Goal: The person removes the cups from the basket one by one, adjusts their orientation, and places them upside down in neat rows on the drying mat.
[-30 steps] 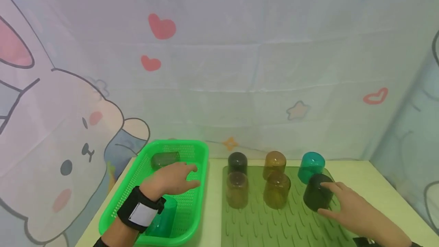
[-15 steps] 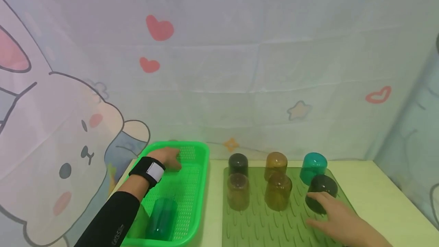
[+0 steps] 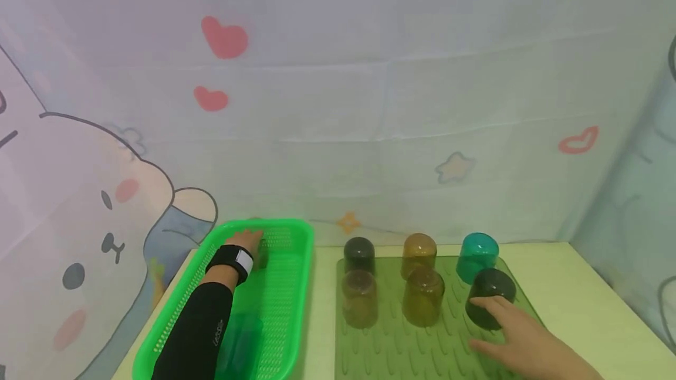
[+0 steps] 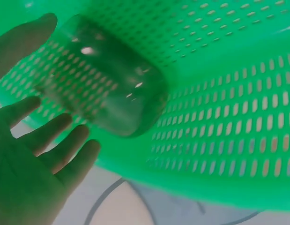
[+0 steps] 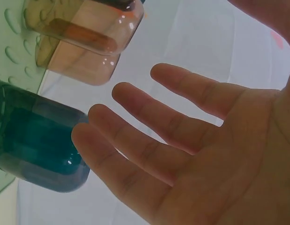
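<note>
Left hand [image 4: 39,161] is gripping nothing, fingers loose beside the grey cup [image 4: 123,96] lying in the green basket [image 3: 305,286]; it's looking stiff, light, slippery, probably wanting a mid-body wrap; right hand [image 3: 520,336] is hanging empty

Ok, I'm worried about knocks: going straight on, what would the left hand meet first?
The left hand would probably meet the grey cup lying in the basket first; exact depth is unclear.

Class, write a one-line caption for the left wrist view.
A spread left hand beside a dark see-through cup in a green perforated basket.
</note>
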The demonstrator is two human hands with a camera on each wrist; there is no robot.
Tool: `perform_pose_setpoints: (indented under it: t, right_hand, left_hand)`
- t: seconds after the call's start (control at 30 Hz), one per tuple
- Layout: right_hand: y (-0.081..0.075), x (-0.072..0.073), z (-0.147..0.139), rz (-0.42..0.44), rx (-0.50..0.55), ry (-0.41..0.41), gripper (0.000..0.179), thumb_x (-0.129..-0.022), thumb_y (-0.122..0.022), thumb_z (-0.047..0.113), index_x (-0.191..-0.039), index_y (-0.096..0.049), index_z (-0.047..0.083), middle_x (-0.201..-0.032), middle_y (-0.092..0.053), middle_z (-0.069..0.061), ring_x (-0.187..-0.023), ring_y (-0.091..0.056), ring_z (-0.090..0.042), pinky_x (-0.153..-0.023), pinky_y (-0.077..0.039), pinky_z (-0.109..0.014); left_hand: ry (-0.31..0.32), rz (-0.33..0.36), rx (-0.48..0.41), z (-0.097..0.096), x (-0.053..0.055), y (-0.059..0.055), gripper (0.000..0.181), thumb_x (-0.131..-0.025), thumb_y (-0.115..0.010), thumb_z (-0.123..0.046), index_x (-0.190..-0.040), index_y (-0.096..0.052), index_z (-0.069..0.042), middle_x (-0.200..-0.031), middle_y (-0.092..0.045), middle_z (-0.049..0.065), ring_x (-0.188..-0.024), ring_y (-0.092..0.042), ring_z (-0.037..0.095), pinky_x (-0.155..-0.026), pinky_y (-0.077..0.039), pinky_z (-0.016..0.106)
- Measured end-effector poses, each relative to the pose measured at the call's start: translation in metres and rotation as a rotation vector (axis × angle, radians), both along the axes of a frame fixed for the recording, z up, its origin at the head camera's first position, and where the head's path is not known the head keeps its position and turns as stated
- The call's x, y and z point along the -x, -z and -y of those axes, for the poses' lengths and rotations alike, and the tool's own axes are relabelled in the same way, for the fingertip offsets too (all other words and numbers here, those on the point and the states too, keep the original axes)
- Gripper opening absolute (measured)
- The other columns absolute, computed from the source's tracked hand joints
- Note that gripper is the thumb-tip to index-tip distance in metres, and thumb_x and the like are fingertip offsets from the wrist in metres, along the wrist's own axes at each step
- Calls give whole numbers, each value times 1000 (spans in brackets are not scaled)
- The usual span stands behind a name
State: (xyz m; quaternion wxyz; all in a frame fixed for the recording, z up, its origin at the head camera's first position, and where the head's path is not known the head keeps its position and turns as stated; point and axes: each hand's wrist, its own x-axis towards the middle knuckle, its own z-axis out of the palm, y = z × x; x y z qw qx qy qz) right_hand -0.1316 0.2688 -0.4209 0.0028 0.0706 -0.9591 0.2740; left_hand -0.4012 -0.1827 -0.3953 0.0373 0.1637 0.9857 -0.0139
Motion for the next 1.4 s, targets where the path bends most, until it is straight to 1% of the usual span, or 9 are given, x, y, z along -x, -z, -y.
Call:
perform_pose_setpoints:
  t: [0.13,0.23,0.5,0.77,0.87,1.0,1.1,1.2,1.4]
  right_hand:
    - [2,0,2,0,-9,4,79,-77,-71,54,-130,-49,0,-127,-52,-17,-114,-51,-38,-84,-48,-51]
    - [2,1,3,44,-9,22,79,-76,-72,53,-130,-50,1,-128,-51,-17,-114,-51,-38,-84,-48,-51]
    - [3,-1,4,68,-14,28,74,-77,-73,49,-128,-51,1,-126,-51,-19,-113,-51,-41,-84,-48,-53]
    - [1,-2,5,66,-12,9,75,-78,-72,50,-129,-50,0,-126,-52,-18,-111,-52,-38,-83,-48,-51]
    - [1,-2,6,61,-8,3,75,-77,-73,51,-129,-51,1,-126,-52,-16,-111,-53,-37,-83,-48,-50]
    - [1,-1,6,37,-15,-3,76,-76,-71,55,-129,-52,4,-127,-52,-14,-113,-53,-35,-83,-48,-48]
    - [0,2,4,21,-21,-11,77,-77,-70,56,-130,-51,4,-127,-52,-14,-114,-52,-35,-84,-48,-49]
    - [2,3,3,29,-19,-5,77,-77,-70,56,-130,-51,3,-128,-52,-14,-115,-52,-36,-85,-48,-50]
    - [1,6,2,43,1,0,80,-77,-70,56,-132,-50,2,-130,-51,-16,-116,-51,-38,-86,-47,-51]
  left_hand:
    - [-5,-74,24,11,8,22,67,-78,-76,-1,-138,-46,-3,-133,-44,29,-118,-42,51,-88,-43,60]
    - [-19,-109,53,14,10,30,59,-82,-71,0,-137,-47,-5,-130,-46,28,-118,-43,50,-87,-45,59]
    - [8,-123,178,3,0,26,64,-78,-77,-4,-135,-49,-9,-123,-49,28,-115,-45,48,-83,-48,56]
    - [9,-135,278,2,7,37,71,-76,-81,-11,-138,-47,-15,-123,-51,25,-111,-49,46,-84,-48,53]
    - [44,-122,255,3,10,37,76,-71,-85,-15,-138,-48,-15,-121,-53,24,-107,-52,46,-78,-51,51]
    - [96,-108,127,-1,11,30,81,-64,-90,-16,-134,-49,-9,-123,-52,25,-106,-52,46,-77,-51,53]
    - [115,-80,54,-3,10,24,83,-65,-89,-16,-136,-46,-4,-132,-46,27,-114,-47,49,-84,-48,56]
    - [126,-64,44,-7,11,22,85,-70,-86,-21,-140,-41,-3,-138,-40,27,-119,-44,48,-88,-46,55]
    - [147,-47,-18,-15,11,11,86,-75,-81,-25,-142,-36,2,-139,-39,27,-121,-44,44,-93,-43,54]
